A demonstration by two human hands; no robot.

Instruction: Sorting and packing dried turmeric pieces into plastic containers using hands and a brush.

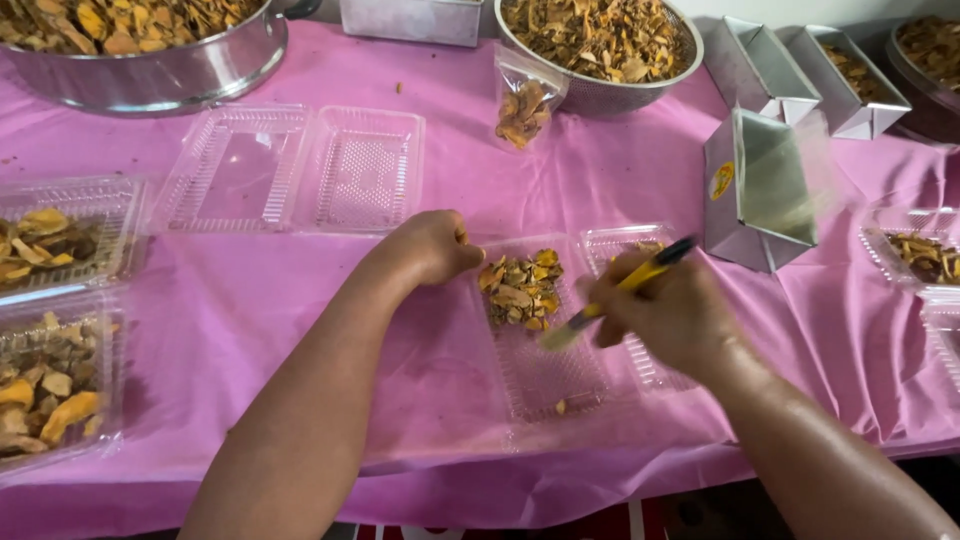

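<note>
Fingers of the right hand (665, 318) were closed around a yellow-and-black knife (620, 290), its blade angled down toward the open clear clamshell tray (545, 375) near the front edge of the table. Those of the left hand (430, 248) were curled shut at the tray's far left corner, touching it; whether anything was pinched inside could not be told. A small heap of dried orange-brown fruit chips (520, 290) was piled in the far half of the tray, while the near half was left almost bare, with a single stray piece.

For the step to be done well, the tray should be kept pinned by the left hand so that the light plastic does not slide on the pink tablecloth (250, 300), and the blade should be worked gently so that brittle chips are not crushed or flicked out.

An empty open clamshell (290, 170) lay well behind the left hand. Filled trays (55, 300) were set along the left edge, and more (920, 255) at the right edge. Two large steel bowls (600, 40) of chips stood along the back edge, a small filled plastic bag (522, 105) leaning by the middle one. A silver carton (755, 190) stood just beyond the right hand, close enough to be knocked, it was judged.
</note>
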